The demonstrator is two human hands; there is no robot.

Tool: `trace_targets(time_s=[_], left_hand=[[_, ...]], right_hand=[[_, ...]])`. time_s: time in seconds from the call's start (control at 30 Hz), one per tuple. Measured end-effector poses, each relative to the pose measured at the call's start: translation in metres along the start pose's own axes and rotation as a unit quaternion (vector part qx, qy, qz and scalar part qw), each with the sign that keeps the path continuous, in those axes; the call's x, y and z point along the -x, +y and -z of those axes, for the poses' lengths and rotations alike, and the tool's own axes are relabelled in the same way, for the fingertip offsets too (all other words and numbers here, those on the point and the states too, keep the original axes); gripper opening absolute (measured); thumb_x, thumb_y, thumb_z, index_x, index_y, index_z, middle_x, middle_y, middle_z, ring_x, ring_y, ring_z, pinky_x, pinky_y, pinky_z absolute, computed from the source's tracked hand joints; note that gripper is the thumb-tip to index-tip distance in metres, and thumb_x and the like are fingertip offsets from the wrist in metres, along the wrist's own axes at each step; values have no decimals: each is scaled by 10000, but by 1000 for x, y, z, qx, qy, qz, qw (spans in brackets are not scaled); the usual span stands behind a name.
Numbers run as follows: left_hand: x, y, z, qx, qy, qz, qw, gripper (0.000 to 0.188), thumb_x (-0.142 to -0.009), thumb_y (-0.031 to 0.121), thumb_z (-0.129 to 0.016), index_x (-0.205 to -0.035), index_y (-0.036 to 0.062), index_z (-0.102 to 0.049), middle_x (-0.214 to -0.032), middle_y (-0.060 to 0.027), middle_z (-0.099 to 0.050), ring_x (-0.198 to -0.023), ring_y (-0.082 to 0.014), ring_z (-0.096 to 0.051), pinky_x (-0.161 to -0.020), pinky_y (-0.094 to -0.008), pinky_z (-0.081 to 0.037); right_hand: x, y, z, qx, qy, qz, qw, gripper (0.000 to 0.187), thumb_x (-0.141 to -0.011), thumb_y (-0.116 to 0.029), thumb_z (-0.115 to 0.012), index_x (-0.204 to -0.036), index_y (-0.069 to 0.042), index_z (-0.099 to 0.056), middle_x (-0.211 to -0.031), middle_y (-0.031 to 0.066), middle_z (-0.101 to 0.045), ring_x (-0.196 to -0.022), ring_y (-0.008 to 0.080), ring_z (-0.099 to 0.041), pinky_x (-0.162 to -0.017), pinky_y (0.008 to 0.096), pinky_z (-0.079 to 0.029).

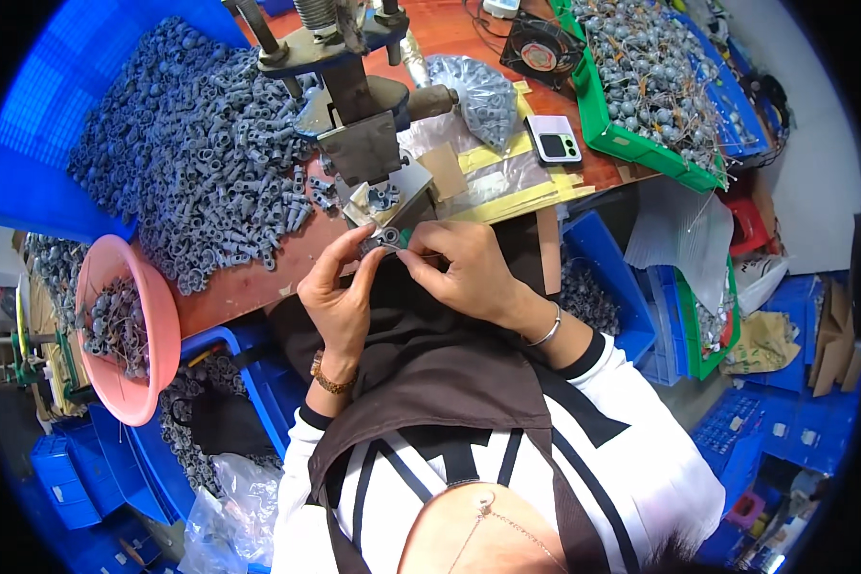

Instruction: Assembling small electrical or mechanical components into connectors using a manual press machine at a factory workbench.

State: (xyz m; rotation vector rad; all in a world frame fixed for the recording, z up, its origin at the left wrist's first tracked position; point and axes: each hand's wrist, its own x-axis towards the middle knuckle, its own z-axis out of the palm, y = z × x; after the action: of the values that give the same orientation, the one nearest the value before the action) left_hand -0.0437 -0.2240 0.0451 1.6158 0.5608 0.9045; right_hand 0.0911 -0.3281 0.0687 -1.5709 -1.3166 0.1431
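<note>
My left hand [340, 290] pinches a small grey ring-shaped plastic part [388, 235] between thumb and forefinger, in front of the bench press [359, 148]. My right hand [464, 271] closes from the other side, its thumb and forefinger at the part's edge. A small green piece [405, 237] shows at the right fingertips; its kind is too small to make out. Just beyond the fingers, another grey part [383, 198] sits on the press's base, below its metal block.
A large heap of grey plastic fittings [210, 153] covers the bench's left side. A pink basin [167, 325] stands left of it. To the right are a phone [553, 140], a small black fan [542, 53], a bag of parts [475, 96] and a green tray [631, 142].
</note>
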Motion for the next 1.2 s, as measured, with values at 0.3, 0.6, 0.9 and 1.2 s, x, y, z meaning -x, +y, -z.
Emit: trace_targets(time_s=[0.3,0.6,0.9,1.2], left_hand=[[-3,-15,6,110,-48,5,993,279,-823,-83,-644,-1098,-40,-637,-1048,-75,-648,-948,-125,-607,-857,-247,-487],[0,-14,0,318,-44,137,937,217,-856,-23,-621,-1072,-44,-609,-1008,-104,-659,-828,-145,-627,-772,-247,-512],[2,-13,-8,142,-39,69,987,190,-921,57,-584,-1069,-54,-627,-975,-98,-662,-814,-133,-632,-762,-244,-506],[7,-2,-4,60,-46,-8,997,173,-853,-51,-611,-1021,-67,-652,-1020,-114,-663,-873,-143,-620,-792,-248,-491]], right_hand=[[-2,1,4,-9,-6,-11,1000,106,-770,-54,-683,-737,-5,-595,-637,118,-589,-522,230,-577,-488,312,-427],[2,14,-3,-117,-39,-108,986,126,-836,-113,-662,-772,-15,-616,-607,91,-591,-528,159,-575,-505,287,-422],[3,22,3,-373,-106,-250,887,162,-900,-171,-631,-804,-40,-645,-603,-5,-582,-493,37,-499,-452,179,-365],[11,29,0,-510,-162,-348,770,177,-896,-187,-643,-811,-32,-634,-606,9,-593,-459,36,-500,-417,141,-336]])
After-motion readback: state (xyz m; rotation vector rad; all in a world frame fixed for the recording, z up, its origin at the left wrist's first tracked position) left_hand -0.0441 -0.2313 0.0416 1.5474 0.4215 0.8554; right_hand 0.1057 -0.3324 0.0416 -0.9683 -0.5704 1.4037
